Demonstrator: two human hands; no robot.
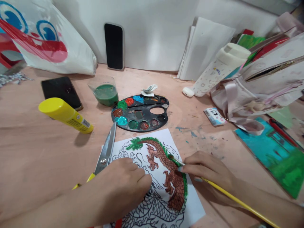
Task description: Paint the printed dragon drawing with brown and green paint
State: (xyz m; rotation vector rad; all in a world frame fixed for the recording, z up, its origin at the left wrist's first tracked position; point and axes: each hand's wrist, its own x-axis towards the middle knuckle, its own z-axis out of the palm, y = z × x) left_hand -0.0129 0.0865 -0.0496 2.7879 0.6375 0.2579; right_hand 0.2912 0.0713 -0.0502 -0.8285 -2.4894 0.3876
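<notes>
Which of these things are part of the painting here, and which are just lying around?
In use: right hand holding a paintbrush, left hand on the dragon drawing, paint palette, cup of green liquid.

Lying around: scissors, yellow tube, phone, water bottle, plastic bag.

Wood desk vs. white wall
Pale wood desktop (33, 148) meets plain white wall (156, 34) at back; blue paint marks (187, 131) on top.

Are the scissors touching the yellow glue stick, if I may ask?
Apart: the head view shows bare tabletop between the scissors and the yellow glue stick.
</notes>
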